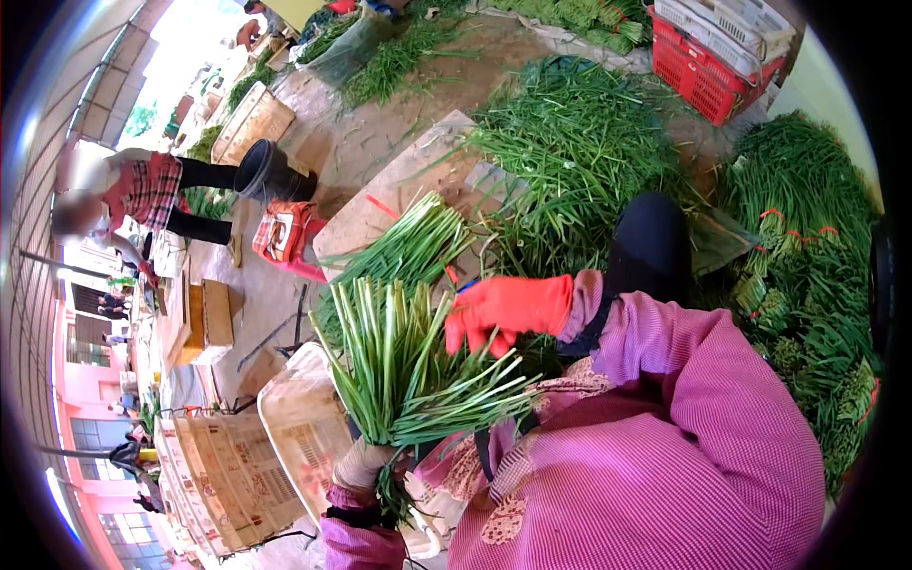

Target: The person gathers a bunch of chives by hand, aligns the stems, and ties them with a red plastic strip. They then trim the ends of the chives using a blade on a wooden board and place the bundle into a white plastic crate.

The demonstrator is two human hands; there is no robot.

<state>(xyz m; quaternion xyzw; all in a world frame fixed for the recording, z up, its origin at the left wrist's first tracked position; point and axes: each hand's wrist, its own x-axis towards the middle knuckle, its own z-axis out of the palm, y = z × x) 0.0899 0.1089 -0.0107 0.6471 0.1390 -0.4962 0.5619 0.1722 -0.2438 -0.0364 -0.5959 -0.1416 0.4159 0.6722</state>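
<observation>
My left hand (pixel 359 467), in a pale glove, is wrapped round a bundle of green stalks (pixel 385 366). The pale stalk ends fan out up and to the right. Dark green leaves hang below the grip. My right hand (pixel 508 315), in a red glove, is beside the bundle's right side. Its fingers are bent and slightly apart, with no stalks clearly gripped. Another pile of stalks (pixel 418 237) lies on a board (pixel 356 223) just beyond. A large loose heap of green leaves (pixel 579 142) is to the upper right.
A white crate (pixel 302 418) stands at lower left, beside stacked crates (pixel 223 480). Tied green bundles (pixel 798 247) fill the right side. Red and white crates (pixel 698 71) stand at upper right. Another person (pixel 157 185) bends at the left, near a black bucket (pixel 271 171).
</observation>
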